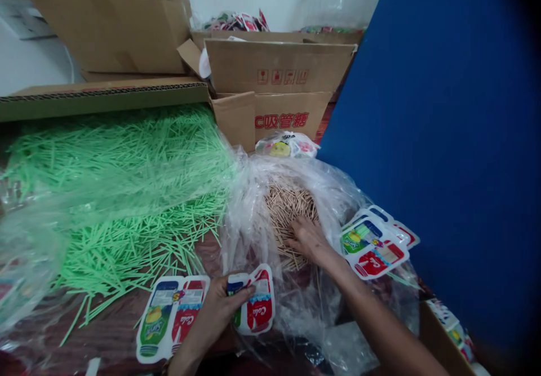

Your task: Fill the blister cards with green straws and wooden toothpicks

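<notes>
My left hand [224, 302] grips a flat drink-printed packet [258, 302] between thumb and fingers, its red Cola side facing up. Another packet [158, 322], shaped like two drinks side by side, lies on the table just left of that hand. My right hand [310, 238] reaches into an opened clear plastic bag [249, 218]. Its fingers are apart and touch a heap of thin brown sticks [285, 207]; the fingertips are partly hidden among them. Several more packets [376, 243] lie in an overlapping stack right of my right wrist.
A large heap of light green sticks [139, 195] under clear plastic spreads over the left of the table [114, 342]. Cardboard boxes [283, 66] stand behind, with a printed bag [287, 144] before them. A blue panel [443, 139] borders the right side, above an open box [443, 339] of packets.
</notes>
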`<state>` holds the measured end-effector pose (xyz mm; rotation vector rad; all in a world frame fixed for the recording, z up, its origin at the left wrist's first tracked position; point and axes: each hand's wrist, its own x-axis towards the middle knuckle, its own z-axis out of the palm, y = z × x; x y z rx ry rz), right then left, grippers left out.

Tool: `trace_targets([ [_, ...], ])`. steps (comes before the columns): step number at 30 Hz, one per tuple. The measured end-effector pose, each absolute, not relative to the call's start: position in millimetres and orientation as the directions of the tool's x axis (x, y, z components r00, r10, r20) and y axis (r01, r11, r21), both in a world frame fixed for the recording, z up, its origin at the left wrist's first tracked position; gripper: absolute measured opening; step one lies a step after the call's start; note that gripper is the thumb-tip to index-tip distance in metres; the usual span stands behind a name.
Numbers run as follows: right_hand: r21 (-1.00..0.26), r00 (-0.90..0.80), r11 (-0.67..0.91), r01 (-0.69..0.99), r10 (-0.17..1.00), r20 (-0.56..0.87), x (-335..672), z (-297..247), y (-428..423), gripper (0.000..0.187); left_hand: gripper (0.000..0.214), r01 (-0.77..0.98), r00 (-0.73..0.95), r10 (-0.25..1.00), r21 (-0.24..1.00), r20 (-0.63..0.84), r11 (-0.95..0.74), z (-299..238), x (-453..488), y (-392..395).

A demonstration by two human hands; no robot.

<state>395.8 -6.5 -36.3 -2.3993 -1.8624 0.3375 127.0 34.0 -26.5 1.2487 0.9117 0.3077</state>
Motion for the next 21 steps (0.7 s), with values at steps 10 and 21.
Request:
trace_targets([
  [10, -0.060, 0.060, -0.071, 0.996, 0.984, -0.171, 376.1, -34.3, 6.4, 0.030, 0.026, 0.288, 0.543, 0.702, 0.887, -0.461, 0.360, -38.9, 117.1, 37.6],
  [21, -0.141, 0.038, -0.074, 0.987, 0.969, -0.244, 388.9, -44.2, 12.3, 0.024, 0.025, 0.256, 0.548, 0.679, 0.871, -0.489, 0.420, -39.3, 113.8, 38.8],
])
